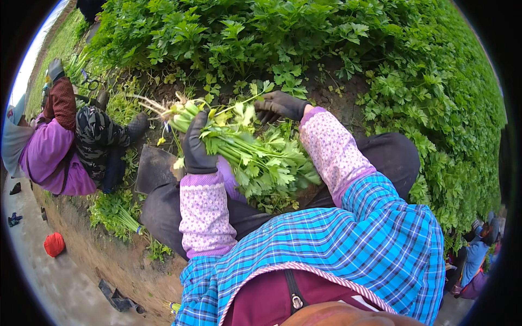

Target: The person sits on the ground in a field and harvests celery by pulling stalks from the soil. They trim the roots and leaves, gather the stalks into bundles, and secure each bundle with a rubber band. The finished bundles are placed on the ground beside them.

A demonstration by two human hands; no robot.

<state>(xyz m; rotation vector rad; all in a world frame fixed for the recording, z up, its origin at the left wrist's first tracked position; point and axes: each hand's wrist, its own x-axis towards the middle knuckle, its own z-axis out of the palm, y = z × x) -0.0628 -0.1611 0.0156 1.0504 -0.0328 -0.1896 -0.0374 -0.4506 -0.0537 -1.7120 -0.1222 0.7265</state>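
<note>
My left hand (198, 142), in a dark glove, grips a bunch of celery (240, 153) near its base. The pale roots (157, 106) point to the upper left and the leafy tops spread down to the right, over my lap. Something blue shows beside the bunch near the roots. My right hand (281, 106), also gloved, has its fingers curled at a thin leafy stalk (240, 104) that sticks out from the bunch. Its fingertips partly hide the stalk there. Purple material (229, 177) shows beside my left wrist, partly covered by leaves.
Dense celery plants (253, 36) stand ahead and to the right. A dark flat sheet (157, 169) lies by my left knee, near a tied celery bunch (126, 218). A person (57, 150) sits at left near scissors (90, 83). A red bag (54, 244) lies on the path.
</note>
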